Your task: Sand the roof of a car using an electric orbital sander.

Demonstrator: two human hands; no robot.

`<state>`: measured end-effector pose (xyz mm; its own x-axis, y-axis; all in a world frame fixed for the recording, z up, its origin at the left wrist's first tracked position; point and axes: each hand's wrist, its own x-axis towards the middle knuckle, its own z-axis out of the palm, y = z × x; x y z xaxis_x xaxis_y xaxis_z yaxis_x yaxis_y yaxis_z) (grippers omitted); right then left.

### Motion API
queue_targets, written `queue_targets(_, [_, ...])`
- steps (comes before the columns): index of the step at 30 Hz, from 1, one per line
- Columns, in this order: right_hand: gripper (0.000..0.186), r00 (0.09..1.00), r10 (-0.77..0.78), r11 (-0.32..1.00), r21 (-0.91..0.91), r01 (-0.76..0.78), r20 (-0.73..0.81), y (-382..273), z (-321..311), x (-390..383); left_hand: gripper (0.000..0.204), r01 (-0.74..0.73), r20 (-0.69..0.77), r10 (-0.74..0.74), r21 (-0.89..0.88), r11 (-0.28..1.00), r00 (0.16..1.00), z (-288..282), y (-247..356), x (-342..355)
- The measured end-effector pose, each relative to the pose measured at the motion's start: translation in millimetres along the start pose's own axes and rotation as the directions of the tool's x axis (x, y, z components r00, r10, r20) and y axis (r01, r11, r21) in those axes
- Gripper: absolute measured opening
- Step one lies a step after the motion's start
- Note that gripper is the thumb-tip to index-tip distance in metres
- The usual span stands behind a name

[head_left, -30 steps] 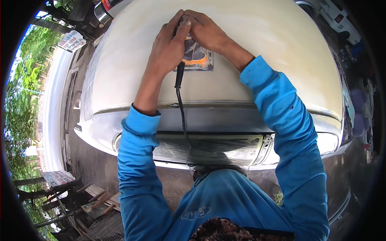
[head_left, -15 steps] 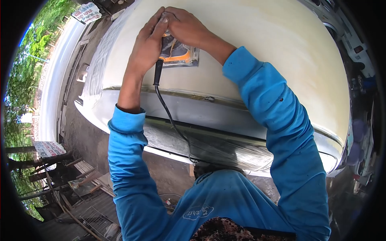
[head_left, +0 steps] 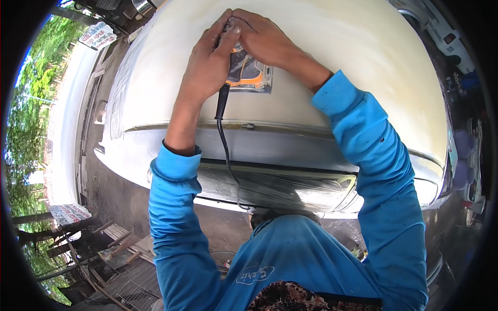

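Observation:
An orange and black electric sander (head_left: 248,76) lies flat on the cream-coloured car roof (head_left: 342,46). My left hand (head_left: 210,65) wraps its near left side, with the thumb along the top. From the right, my right hand (head_left: 262,39) closes over the sander's far end, and the fingertips of both hands meet there. The hands hide much of the tool's body. Its black power cord (head_left: 224,137) leaves the near end beside my left wrist and hangs down over the side of the car toward my waist.
Plastic film and tape cover the side window (head_left: 275,186) below the roof edge. More clear film (head_left: 122,93) hangs at the roof's left end. Wooden slats and a wire rack (head_left: 137,295) lie on the ground at lower left. Other vehicles (head_left: 443,39) stand at far right.
Both hands and the sander have shifted to the right across the roof, with the cord following. My grip on the sander looks the same.

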<state>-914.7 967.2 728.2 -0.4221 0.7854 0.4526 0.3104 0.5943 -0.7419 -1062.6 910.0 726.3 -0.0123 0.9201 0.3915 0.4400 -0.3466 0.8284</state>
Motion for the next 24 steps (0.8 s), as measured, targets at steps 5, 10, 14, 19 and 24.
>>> queue_targets(5, [0.037, 0.993, 0.109, 0.993, -0.042, -0.111, -0.035, 14.4, -56.8, -29.1, 0.061, -0.052, 0.087, 0.055, -0.032, 0.998, 0.995, 54.2, 21.1, 10.1])
queue_targets(10, [0.035, 0.987, 0.122, 0.987, -0.093, -0.132, -0.106, 31.2, -103.0, -60.4, 0.062, -0.066, 0.167, 0.069, -0.020, 0.998, 0.983, 101.0, 49.7, 11.9])
queue_targets(14, [0.036, 0.992, 0.007, 0.999, -0.038, -0.011, -0.125, 35.5, -129.0, -73.6, 0.058, -0.258, 0.255, 0.230, 0.082, 0.963, 0.939, 122.8, 62.4, 12.9])
queue_targets(19, [0.036, 0.992, 0.063, 0.998, 0.019, -0.061, -0.106, 23.1, -121.8, -76.3, 0.055, -0.296, 0.253, 0.259, 0.120, 0.948, 0.932, 111.1, 57.1, 9.2])
queue_targets(24, [0.034, 0.994, 0.075, 0.997, -0.012, -0.076, -0.080, 11.1, -66.9, -48.7, 0.052, -0.180, 0.169, 0.175, 0.018, 0.983, 0.970, 57.4, 42.5, -2.7])
